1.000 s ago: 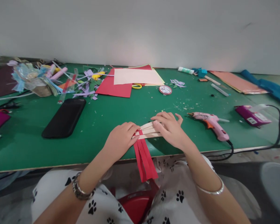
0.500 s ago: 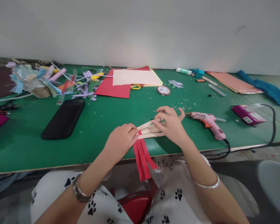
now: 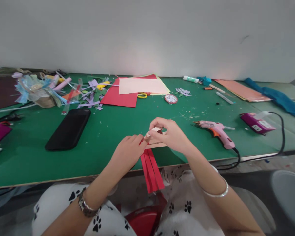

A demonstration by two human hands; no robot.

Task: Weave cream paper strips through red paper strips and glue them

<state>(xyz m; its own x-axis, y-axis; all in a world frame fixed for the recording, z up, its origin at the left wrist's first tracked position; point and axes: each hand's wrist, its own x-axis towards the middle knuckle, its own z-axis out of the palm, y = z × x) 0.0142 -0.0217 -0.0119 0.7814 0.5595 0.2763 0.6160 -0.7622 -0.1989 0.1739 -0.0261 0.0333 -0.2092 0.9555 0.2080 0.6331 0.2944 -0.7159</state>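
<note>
Red paper strips (image 3: 151, 170) hang over the table's front edge, joined to pale strips (image 3: 157, 145) that lie across them. My left hand (image 3: 130, 150) is closed on the crossing of the red and pale strips. Just to the right, my right hand (image 3: 170, 135) pinches a pale strip and bends it up and back toward the left fingertips. The fingers of both hands nearly meet there, and they hide part of the strips.
A black phone (image 3: 68, 129) lies on the left. At the right are a pink glue gun (image 3: 218, 131) and a purple box (image 3: 257, 123) with a cable. Red paper (image 3: 123, 100), paper scraps (image 3: 90, 95) and a round tin (image 3: 170, 99) sit further back.
My right hand has moved left and closer to my left hand, folding a pale strip over. The view has shifted slightly.
</note>
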